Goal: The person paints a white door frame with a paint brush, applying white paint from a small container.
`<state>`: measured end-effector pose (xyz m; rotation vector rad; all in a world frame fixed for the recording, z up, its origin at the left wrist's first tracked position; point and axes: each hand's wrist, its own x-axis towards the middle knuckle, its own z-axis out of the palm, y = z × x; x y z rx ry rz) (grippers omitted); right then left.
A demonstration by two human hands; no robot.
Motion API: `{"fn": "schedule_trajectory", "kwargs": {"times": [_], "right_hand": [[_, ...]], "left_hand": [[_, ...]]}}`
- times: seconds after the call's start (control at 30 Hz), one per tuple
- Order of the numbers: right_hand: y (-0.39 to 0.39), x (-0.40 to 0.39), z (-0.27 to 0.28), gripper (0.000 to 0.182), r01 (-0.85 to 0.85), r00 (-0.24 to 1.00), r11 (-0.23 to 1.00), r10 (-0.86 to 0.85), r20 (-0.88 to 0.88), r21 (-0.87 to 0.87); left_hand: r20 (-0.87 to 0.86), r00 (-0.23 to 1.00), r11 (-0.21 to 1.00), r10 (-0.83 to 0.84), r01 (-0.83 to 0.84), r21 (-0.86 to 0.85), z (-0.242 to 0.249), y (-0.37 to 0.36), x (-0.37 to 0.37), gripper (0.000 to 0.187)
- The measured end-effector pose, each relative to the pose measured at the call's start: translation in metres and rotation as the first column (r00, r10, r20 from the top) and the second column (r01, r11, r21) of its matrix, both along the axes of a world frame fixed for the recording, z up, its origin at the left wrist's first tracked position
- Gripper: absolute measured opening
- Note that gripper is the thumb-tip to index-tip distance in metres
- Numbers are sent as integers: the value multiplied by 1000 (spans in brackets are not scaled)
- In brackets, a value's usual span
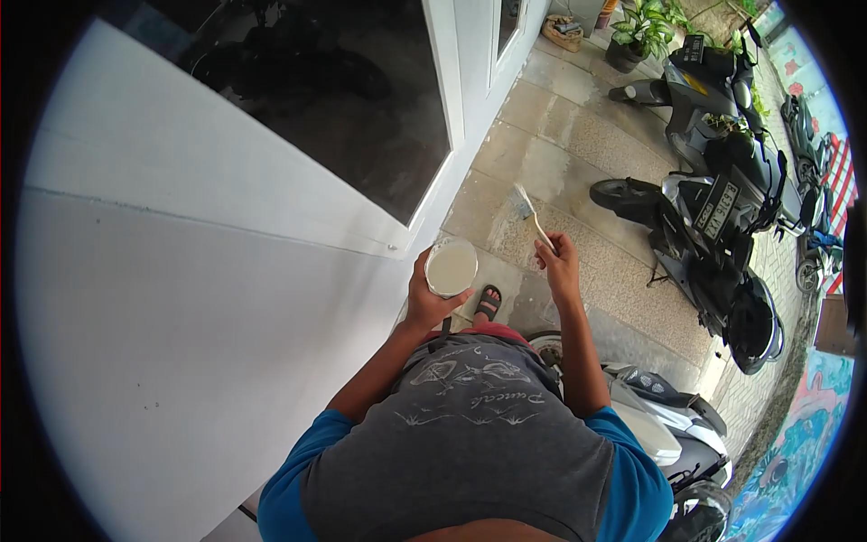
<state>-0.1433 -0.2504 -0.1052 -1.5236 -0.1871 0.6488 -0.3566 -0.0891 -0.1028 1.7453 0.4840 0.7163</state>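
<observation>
Two hands are raised in front of the grey shirt (461, 443), whose print reads "Puncak", upside down in this view. A number plate (720, 210) on the middle motorbike (691, 203) has pale characters too small to read with certainty.

The left hand (431, 291) is opened wide around a cup (452, 268) of pale, off-white liquid, its fingers along the outer side and its thumb near the lower rim. The right hand (560, 259) is closed narrowly, fingertips pinching the end of the handle of a brush (535, 220); the pale bristles point up and away from the person, well apart from the cup.

Both forearms reach forward, elbows bent, the left one close to the white wall (226, 298). The cup is held near the floor's wall-side edge as seen from above, the brush over its middle. A sandal (489, 303) shows on the floor (533, 126) between the hands. A potted plant (625, 54) stands near the floor's far end.
</observation>
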Motion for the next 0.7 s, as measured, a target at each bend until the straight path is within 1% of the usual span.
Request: {"fn": "schedule_trajectory", "kwargs": {"times": [0.03, 0.2, 0.27, 0.37, 0.43, 0.47, 0.53, 0.63, 0.7], "right_hand": [[-3, 9, 2, 17, -4, 1000, 1000, 4, 6, 8], [-24, 50, 13, 16, 7, 999, 997, -11, 47, 80], [-29, 62, 20, 16, -4, 998, 996, -1, 66, 86], [-32, 76, 29, 16, 38, 995, 997, -45, 93, 74], [-33, 85, 33, 18, 101, 983, 990, -115, 141, 102], [-33, 90, 36, 18, 106, 982, 989, -120, 145, 103], [-32, 98, 42, 18, 140, 978, 976, -163, 131, 167], [-31, 112, 51, 18, 191, 966, 966, -217, 144, 175], [-26, 124, 60, 18, 200, 961, 962, -229, 154, 184]], "left_hand": [[-4, 1000, 999, 4, -3, 36, 1, -2, 9, 94], [-8, 1000, 999, 7, -7, 53, 6, -12, 49, 94], [-8, 1000, 998, 0, 0, 65, 12, -11, 62, 94], [-35, 999, 996, -19, 22, 86, 21, -8, 80, 89], [-41, 999, 998, -34, 37, 56, 26, -6, 93, 90], [-37, 999, 998, -40, 42, 56, 28, -5, 101, 90], [-7, 996, 996, -90, 90, -16, 31, -2, 116, 91], [-13, 989, 989, -144, 143, -43, 31, 4, 140, 92], [-3, 983, 982, -183, 183, -37, 20, 11, 160, 93]]}}
